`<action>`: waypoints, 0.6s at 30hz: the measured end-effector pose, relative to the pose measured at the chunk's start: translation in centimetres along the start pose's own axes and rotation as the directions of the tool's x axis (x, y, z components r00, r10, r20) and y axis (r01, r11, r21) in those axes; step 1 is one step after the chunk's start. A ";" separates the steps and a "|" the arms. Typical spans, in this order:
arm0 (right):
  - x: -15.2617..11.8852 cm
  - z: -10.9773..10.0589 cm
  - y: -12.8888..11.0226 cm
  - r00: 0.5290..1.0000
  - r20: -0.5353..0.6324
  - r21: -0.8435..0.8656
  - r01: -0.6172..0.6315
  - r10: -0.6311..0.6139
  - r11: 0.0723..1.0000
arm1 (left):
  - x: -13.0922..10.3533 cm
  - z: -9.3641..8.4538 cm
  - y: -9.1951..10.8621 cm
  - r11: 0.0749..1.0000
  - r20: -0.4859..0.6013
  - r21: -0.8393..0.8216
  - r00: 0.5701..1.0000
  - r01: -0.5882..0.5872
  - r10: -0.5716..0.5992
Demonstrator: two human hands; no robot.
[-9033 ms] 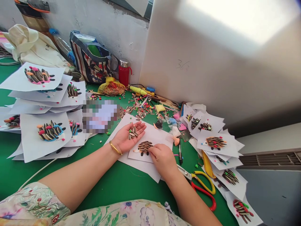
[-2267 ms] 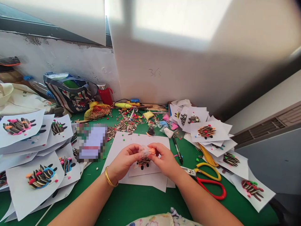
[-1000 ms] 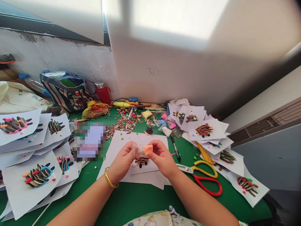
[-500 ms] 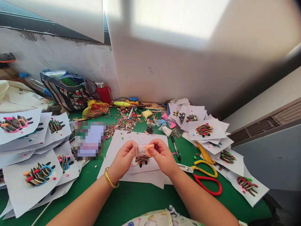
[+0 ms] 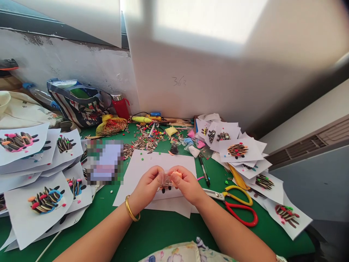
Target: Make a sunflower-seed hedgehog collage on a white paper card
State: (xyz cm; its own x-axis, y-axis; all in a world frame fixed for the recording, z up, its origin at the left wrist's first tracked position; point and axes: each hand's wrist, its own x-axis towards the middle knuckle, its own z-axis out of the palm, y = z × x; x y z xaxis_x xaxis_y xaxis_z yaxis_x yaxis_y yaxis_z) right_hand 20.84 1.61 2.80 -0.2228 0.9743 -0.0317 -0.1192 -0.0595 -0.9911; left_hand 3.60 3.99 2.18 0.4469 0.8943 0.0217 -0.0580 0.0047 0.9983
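Note:
Just above a white sheet of paper [image 5: 133,185], my two hands meet close together. My left hand [image 5: 147,185] pinches a small clear plastic bag [image 5: 165,179] between thumb and fingers. In my right hand [image 5: 188,183], the thumb and fingers grip a lump of orange modelling clay [image 5: 176,174] at the bag's other side; how much clay is inside the bag I cannot tell. Below the hands lies a sunflower-seed hedgehog picture, mostly covered, with its black clay feet [image 5: 166,190] showing.
Stacked seed pictures [image 5: 40,200] stand left, more [image 5: 240,151] right. Scissors [image 5: 237,203] and a black pen [image 5: 204,171] lie right of the paper. Beyond it are loose sunflower seeds [image 5: 144,142] and bagged clay [image 5: 193,151]. A blurred-out patch [image 5: 106,162] is at left.
My hands have drawn closer together, the left shifting right. The bag is bunched between them, and less of the hedgehog picture shows.

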 end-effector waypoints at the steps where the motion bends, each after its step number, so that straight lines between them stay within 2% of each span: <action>1: -0.1 -0.1 0.1 1.000 0.017 0.037 0.017 -0.018 0.999 | 0.1 -0.1 0.0 0.998 -0.016 -0.064 1.000 0.007 -0.008; 4: -0.4 -0.5 0.2 0.998 0.041 -0.030 0.055 -0.054 0.998 | 0.3 -0.3 0.1 0.983 -0.055 -0.178 0.998 0.032 -0.042; 8: -0.6 -0.4 0.4 0.992 -0.053 -0.268 0.094 -0.112 0.959 | 0.2 -0.1 0.2 0.974 0.018 -0.207 0.996 0.086 -0.085; 10: -0.5 -0.1 0.4 0.990 -0.076 -0.256 0.096 -0.119 0.962 | 0.1 0.1 0.2 0.976 0.034 -0.200 0.996 0.091 -0.086; 13: -0.4 0.0 0.4 0.995 -0.041 -0.168 0.081 -0.089 0.982 | 0.0 0.3 0.1 0.976 0.033 -0.192 0.995 0.102 -0.097; 18: -0.4 -0.8 0.6 0.990 -0.027 -0.258 0.127 -0.138 0.958 | 0.2 0.0 0.3 0.916 -0.010 -0.376 0.987 0.143 -0.158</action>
State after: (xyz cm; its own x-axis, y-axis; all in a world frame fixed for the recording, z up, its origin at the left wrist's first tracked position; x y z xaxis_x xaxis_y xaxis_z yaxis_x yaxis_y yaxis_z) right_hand 21.60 1.36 2.09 -0.1779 0.9787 0.1022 0.1073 0.1225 -0.9867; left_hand 3.63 4.18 2.47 0.4418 0.8866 -0.1371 -0.3245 0.3004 0.8969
